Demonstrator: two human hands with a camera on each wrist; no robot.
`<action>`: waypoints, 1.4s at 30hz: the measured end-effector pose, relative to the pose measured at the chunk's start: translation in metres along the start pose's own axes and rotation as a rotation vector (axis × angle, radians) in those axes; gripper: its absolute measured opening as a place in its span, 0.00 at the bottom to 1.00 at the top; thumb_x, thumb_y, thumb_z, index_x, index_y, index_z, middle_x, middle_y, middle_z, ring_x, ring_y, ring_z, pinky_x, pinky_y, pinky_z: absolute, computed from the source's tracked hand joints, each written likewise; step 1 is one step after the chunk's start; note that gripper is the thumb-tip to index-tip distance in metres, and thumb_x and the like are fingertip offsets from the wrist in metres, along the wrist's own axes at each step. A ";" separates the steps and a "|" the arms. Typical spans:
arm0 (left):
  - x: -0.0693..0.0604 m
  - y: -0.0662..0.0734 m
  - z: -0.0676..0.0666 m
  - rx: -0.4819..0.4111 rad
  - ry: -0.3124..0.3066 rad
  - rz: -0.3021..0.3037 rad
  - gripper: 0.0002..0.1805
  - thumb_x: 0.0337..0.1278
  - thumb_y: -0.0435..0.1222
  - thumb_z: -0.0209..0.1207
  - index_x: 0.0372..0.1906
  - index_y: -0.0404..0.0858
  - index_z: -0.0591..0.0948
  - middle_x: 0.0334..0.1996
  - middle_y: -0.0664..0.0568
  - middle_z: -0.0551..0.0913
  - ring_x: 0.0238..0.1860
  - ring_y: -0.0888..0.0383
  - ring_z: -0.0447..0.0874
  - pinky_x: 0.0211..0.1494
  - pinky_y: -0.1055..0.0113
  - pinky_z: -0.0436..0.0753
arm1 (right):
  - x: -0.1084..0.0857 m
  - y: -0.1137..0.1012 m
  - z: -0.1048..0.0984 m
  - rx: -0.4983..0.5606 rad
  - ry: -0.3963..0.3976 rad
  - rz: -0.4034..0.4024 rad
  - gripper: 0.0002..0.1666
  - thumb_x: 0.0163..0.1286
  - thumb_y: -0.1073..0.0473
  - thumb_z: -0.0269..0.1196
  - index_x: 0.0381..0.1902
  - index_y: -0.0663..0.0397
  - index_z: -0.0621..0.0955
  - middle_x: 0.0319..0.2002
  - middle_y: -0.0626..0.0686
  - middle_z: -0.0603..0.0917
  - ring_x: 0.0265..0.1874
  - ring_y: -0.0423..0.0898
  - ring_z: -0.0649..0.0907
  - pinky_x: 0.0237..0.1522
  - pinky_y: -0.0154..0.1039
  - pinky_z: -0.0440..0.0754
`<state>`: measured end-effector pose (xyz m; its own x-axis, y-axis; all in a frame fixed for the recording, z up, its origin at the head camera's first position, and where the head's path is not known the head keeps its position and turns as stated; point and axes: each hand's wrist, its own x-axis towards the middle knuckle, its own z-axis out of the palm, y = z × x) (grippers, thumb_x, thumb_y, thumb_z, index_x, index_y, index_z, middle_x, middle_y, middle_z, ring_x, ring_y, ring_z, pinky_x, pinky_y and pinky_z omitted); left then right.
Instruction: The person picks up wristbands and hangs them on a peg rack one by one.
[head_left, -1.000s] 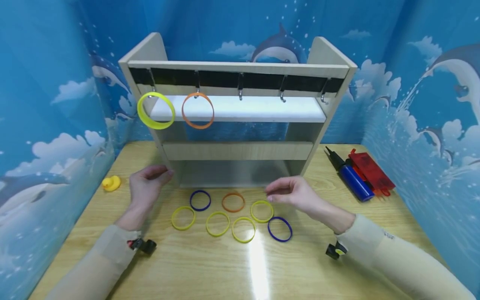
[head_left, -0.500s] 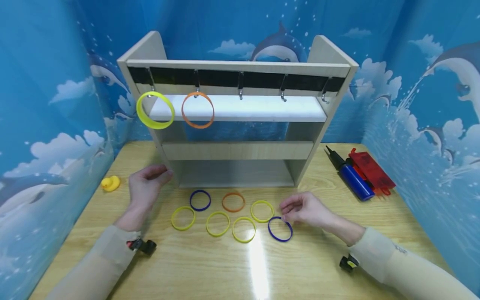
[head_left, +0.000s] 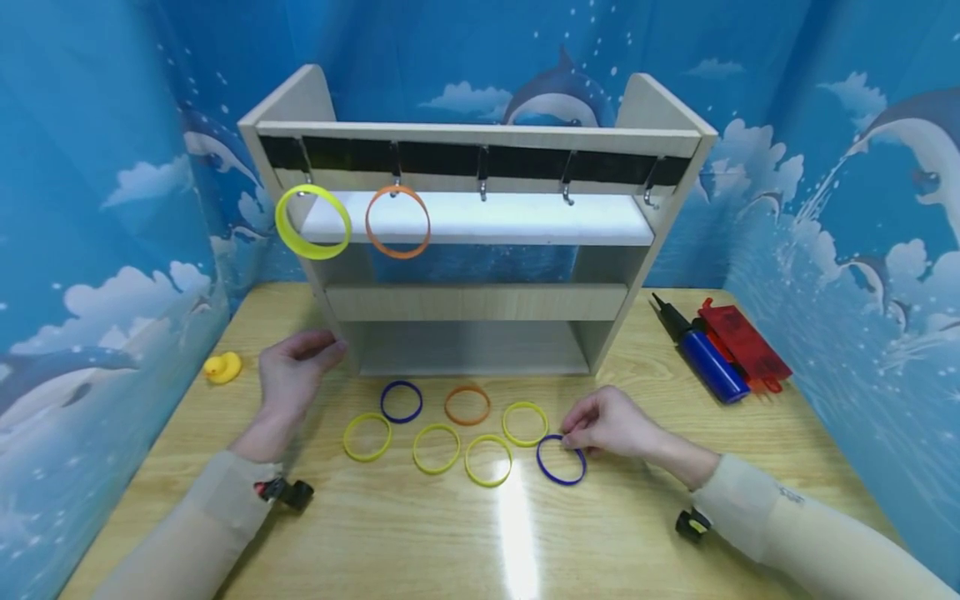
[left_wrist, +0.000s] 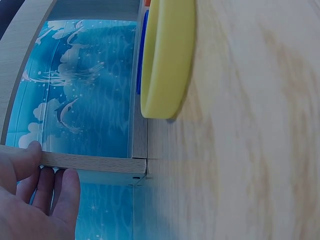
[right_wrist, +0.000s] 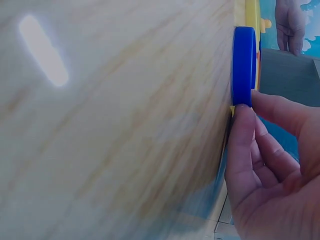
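My right hand (head_left: pixel 611 423) pinches the right-hand blue ring (head_left: pixel 561 460) at its upper right edge; in the right wrist view, thumb and finger of the hand (right_wrist: pixel 272 165) meet at the end of the blue ring (right_wrist: pixel 243 65), which lies on the table. My left hand (head_left: pixel 292 375) is at the lower left side of the wooden rack (head_left: pixel 480 302). In the left wrist view the hand (left_wrist: pixel 42 195) grips the edge of the rack's side panel (left_wrist: pixel 95 161) between thumb and fingers. A yellow ring (head_left: pixel 525 423) lies just left of the pinched one.
Other rings lie before the rack: blue (head_left: pixel 401 402), orange (head_left: pixel 467 405) and several yellow (head_left: pixel 436 448). A thick yellow ring (head_left: pixel 312 222) and an orange ring (head_left: pixel 397 222) hang from hooks. A duck (head_left: pixel 222 367) sits left; a blue pump (head_left: pixel 711 365) and red object (head_left: pixel 746 346) lie right.
My right hand has moved down and to the right from above the yellow ring, and now takes hold of the blue ring's edge. The left hand has stayed at the rack's side.
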<state>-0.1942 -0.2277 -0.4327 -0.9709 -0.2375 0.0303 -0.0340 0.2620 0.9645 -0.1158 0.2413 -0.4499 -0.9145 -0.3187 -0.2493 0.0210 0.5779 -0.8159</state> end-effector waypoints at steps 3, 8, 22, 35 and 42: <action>-0.001 0.000 0.001 -0.018 0.005 0.005 0.17 0.68 0.35 0.77 0.58 0.33 0.91 0.33 0.77 0.90 0.39 0.73 0.90 0.45 0.78 0.88 | 0.001 -0.001 0.001 -0.022 -0.002 0.002 0.07 0.65 0.66 0.81 0.40 0.62 0.93 0.31 0.54 0.94 0.25 0.41 0.88 0.27 0.35 0.90; -0.002 0.000 0.001 -0.021 0.010 0.011 0.17 0.67 0.35 0.78 0.56 0.33 0.91 0.32 0.77 0.90 0.39 0.72 0.90 0.45 0.78 0.88 | 0.000 -0.002 0.001 -0.044 -0.006 0.000 0.05 0.66 0.65 0.80 0.38 0.60 0.93 0.30 0.53 0.94 0.25 0.41 0.88 0.27 0.35 0.90; -0.001 -0.001 0.001 -0.013 0.008 -0.003 0.19 0.68 0.36 0.77 0.59 0.33 0.90 0.33 0.77 0.90 0.39 0.73 0.90 0.46 0.78 0.88 | -0.003 -0.004 -0.004 -0.053 -0.015 -0.031 0.04 0.67 0.65 0.79 0.37 0.58 0.92 0.30 0.51 0.93 0.22 0.44 0.85 0.22 0.33 0.84; 0.001 -0.001 -0.001 0.026 -0.004 -0.018 0.20 0.71 0.39 0.76 0.62 0.36 0.89 0.35 0.77 0.90 0.41 0.73 0.89 0.47 0.78 0.87 | -0.006 -0.010 -0.010 0.002 -0.077 -0.035 0.11 0.66 0.67 0.77 0.45 0.66 0.91 0.33 0.54 0.94 0.24 0.44 0.86 0.25 0.33 0.85; -0.001 0.000 -0.001 0.052 -0.002 -0.007 0.19 0.70 0.40 0.77 0.60 0.37 0.90 0.35 0.78 0.89 0.41 0.73 0.88 0.47 0.78 0.87 | -0.008 -0.014 -0.014 -0.005 -0.142 -0.046 0.11 0.66 0.68 0.77 0.45 0.67 0.92 0.33 0.56 0.94 0.24 0.41 0.86 0.25 0.34 0.86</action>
<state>-0.1932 -0.2287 -0.4324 -0.9712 -0.2373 0.0227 -0.0531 0.3083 0.9498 -0.1142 0.2463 -0.4288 -0.8482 -0.4476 -0.2832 -0.0217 0.5637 -0.8257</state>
